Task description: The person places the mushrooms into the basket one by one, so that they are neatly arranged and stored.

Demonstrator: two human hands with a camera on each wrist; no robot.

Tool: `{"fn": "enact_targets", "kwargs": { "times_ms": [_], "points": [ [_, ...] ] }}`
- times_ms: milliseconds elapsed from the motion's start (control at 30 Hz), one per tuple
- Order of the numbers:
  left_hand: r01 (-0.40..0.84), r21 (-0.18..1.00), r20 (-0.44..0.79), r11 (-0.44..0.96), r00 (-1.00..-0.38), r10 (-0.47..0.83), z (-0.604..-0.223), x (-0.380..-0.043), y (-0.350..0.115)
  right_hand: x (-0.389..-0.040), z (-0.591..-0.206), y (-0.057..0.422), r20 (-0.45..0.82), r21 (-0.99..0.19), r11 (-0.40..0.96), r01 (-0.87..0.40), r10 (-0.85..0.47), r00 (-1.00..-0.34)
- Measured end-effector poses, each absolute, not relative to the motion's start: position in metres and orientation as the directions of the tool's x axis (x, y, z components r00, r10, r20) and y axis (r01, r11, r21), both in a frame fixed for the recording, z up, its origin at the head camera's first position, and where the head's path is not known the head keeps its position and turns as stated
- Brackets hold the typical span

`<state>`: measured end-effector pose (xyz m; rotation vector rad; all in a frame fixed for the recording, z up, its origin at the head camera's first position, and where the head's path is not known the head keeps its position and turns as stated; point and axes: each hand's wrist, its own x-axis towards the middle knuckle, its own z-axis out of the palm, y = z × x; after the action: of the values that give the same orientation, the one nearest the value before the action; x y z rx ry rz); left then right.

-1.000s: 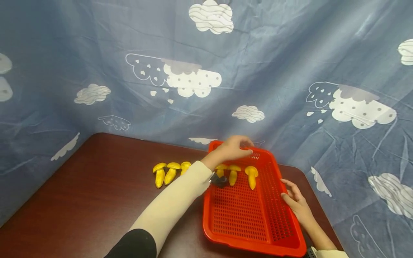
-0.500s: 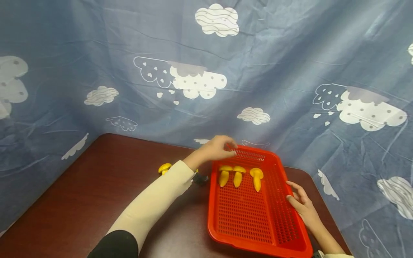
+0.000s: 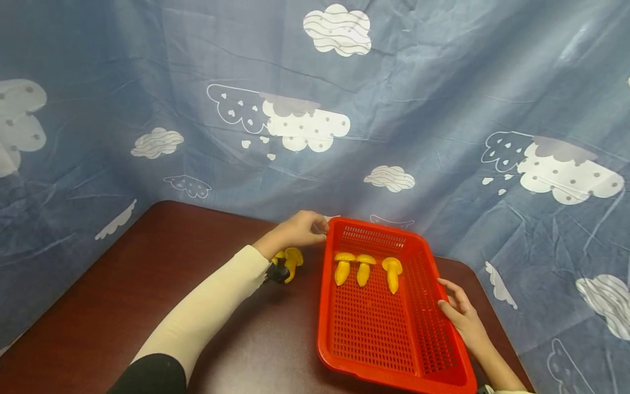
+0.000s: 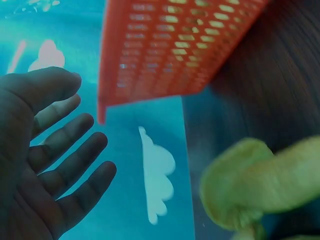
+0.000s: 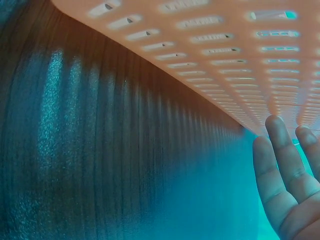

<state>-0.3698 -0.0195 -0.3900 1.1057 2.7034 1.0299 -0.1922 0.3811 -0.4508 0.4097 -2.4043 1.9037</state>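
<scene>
A red perforated plastic basket (image 3: 369, 328) stands on the table, with three yellow mushrooms inside near its far end: one at left (image 3: 343, 268), one in the middle (image 3: 364, 269) and one at right (image 3: 392, 274). My right hand (image 3: 462, 314) holds the basket's right rim, thumb on top and fingers against the outer wall. My left hand (image 3: 300, 229) hovers just left of the basket's far left corner, fingers loosely bent and holding nothing. Under its wrist lies another yellow mushroom (image 3: 293, 262) on the table, with more partly hidden by the forearm. The left wrist view shows a mushroom (image 4: 280, 175) close up.
The dark red-brown table (image 3: 123, 295) extends to the left. A blue cloth (image 3: 246, 158) with white clouds hangs behind its back edge and on both sides. A black device (image 3: 278, 273) hangs at the left wrist.
My left hand has moved left from above the basket, over its left rim, to beside it. The mushrooms in the basket stay put, and my right hand remains on the rim.
</scene>
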Motion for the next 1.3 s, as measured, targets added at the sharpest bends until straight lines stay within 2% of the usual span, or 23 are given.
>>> {"fn": "enact_targets", "kwargs": {
  "times_ms": [267, 467, 700, 967, 1300],
  "points": [
    [0.608, 0.531, 0.147, 0.59, -0.752, 0.643, -0.408, -0.38, -0.042, -0.192, -0.448, 0.378, 0.188, -0.957, 0.191, -0.22, -0.173, -0.967],
    [0.551, 0.538, 0.048, 0.637, -0.775, 0.63, -0.424, -0.386, -0.056, -0.191, -0.447, 0.376, 0.181, -0.958, 0.194, -0.213, -0.174, -0.968],
    [0.519, 0.545, -0.031, 0.659, -0.773, 0.634, -0.435, -0.39, -0.064, -0.191, -0.445, 0.375, 0.175, -0.954, 0.218, -0.208, -0.16, -0.971],
    [0.521, 0.493, -0.073, 0.697, -0.774, 0.629, -0.443, -0.394, -0.066, -0.192, -0.444, 0.374, 0.185, -0.95, 0.225, -0.216, -0.153, -0.971],
    [0.493, 0.522, -0.099, 0.696, -0.776, 0.624, -0.448, -0.395, -0.067, -0.191, -0.445, 0.374, 0.188, -0.95, 0.221, -0.219, -0.156, -0.97]
  ]
}}
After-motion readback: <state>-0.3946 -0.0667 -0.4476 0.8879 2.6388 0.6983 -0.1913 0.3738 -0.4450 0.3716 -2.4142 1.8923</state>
